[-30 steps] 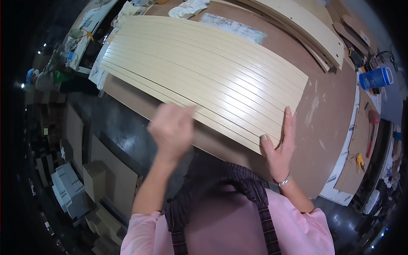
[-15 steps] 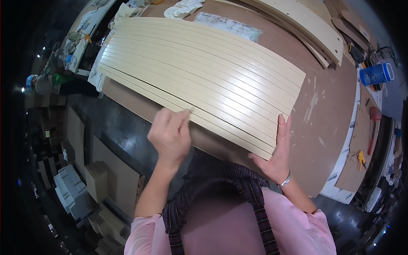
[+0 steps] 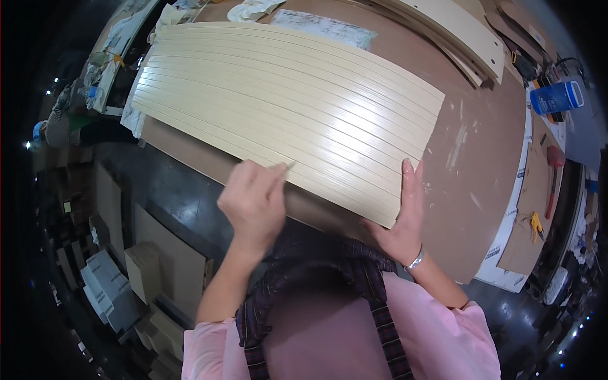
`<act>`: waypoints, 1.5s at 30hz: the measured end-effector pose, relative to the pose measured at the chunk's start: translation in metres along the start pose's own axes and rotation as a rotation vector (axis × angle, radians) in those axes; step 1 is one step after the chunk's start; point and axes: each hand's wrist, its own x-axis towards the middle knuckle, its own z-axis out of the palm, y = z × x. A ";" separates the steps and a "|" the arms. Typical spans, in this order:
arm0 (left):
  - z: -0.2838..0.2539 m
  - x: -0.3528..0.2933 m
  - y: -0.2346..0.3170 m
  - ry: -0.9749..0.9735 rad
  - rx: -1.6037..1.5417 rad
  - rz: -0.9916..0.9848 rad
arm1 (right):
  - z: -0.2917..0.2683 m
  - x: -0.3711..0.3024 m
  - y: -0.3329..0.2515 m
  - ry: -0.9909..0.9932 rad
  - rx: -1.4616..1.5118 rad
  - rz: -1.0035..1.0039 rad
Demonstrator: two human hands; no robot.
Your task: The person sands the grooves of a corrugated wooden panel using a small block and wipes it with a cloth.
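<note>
Cream grooved board (image 3: 253, 88) lies face up over the brown table (image 3: 449, 234), directly ahead of the person, set at a slant: long axis runs from far left to near right, grooves parallel to it. Near long edge faces the body; right short end is the closest end. Dark shadow under the near edge, so the board looks raised off the table; the support isn't visible. Left hand (image 3: 253, 201) is at about mid-length of that near edge, slightly toward the right end. Its fingers are curled closed, thumb and index pinched, with what looks like a small thin piece (image 3: 291, 165) poking out; too small to tell what it is. Tip sits over the strip just inside the near edge, pointing right and away from the body; can't confirm contact. From those fingertips, most of the board lies away and to the left, the shorter stretch to the right. Right hand (image 3: 400, 212) is at the near right corner: fingers extended along the short end, thumb spread off to the near side, not wrapped around anything. So left is closer to mid-edge, right owns the corner, with a stretch of bare near edge between them. White rag (image 3: 253, 9) lies beyond the far edge.
</note>
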 end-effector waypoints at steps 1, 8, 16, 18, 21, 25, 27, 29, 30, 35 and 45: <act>0.001 -0.003 0.009 -0.028 -0.018 0.073 | 0.001 0.001 -0.001 0.002 0.016 -0.009; 0.015 -0.003 0.033 -0.089 -0.058 0.152 | -0.004 0.004 -0.008 -0.009 0.040 0.029; 0.033 -0.006 0.063 -0.193 -0.185 0.248 | 0.002 0.005 -0.003 0.055 0.086 -0.014; 0.030 -0.017 0.082 -0.307 -0.258 0.292 | 0.008 0.005 0.001 0.092 0.082 -0.054; 0.037 -0.004 0.075 -0.233 -0.219 0.296 | 0.002 0.007 0.003 0.101 0.051 -0.089; 0.033 -0.015 0.083 -0.277 -0.262 0.341 | 0.017 0.006 0.009 0.107 0.025 -0.090; 0.028 -0.017 0.071 -0.373 -0.203 0.284 | 0.021 0.005 0.008 0.125 0.046 -0.123; 0.018 -0.001 0.031 -0.178 -0.118 0.299 | 0.020 0.001 0.006 0.103 0.106 -0.092; 0.006 0.016 0.016 -0.115 -0.095 0.217 | 0.019 0.002 0.009 0.125 0.118 -0.090; -0.027 0.030 -0.062 0.086 0.079 -0.185 | 0.027 0.005 0.008 0.177 0.155 -0.106; -0.020 0.017 -0.043 0.047 0.068 -0.067 | 0.030 0.001 0.010 0.172 0.194 -0.054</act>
